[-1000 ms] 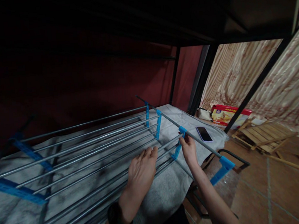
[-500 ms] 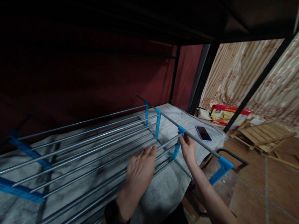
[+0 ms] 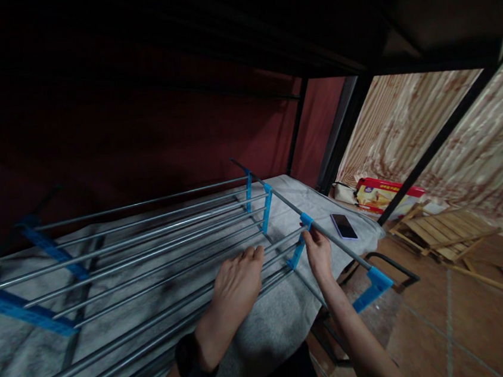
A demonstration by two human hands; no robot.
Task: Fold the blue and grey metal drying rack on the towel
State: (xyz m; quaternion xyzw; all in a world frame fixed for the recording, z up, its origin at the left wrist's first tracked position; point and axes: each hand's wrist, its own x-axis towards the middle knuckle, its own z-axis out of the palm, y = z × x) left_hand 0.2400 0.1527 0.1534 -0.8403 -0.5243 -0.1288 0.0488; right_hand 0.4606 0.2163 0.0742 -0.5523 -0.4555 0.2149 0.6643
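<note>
A rack of grey metal tubes (image 3: 165, 223) joined by blue plastic brackets lies across a grey blanket. My left hand (image 3: 239, 278), with a dark watch on its wrist, is closed over a metal tube in the rack's nearer half; its fingertips are hidden beneath. My right hand (image 3: 317, 252) pinches a blue bracket (image 3: 306, 221) where that tube's end meets the long side tube (image 3: 341, 245). The thumb and fingers partly cover the joint. Nearer me, another blue bracket (image 3: 374, 288) sits at the side tube's end, with no tubes visible in it.
A phone (image 3: 344, 226) lies on the blanket (image 3: 292, 319) right of the rack. Black metal posts (image 3: 438, 142) and a dark overhead panel enclose the space. On the tiled floor are a red and yellow box (image 3: 387, 194) and a folded wooden piece (image 3: 447, 231).
The view has shifted very slightly. Both hands keep the same hold on the rack, and nothing else has visibly moved.
</note>
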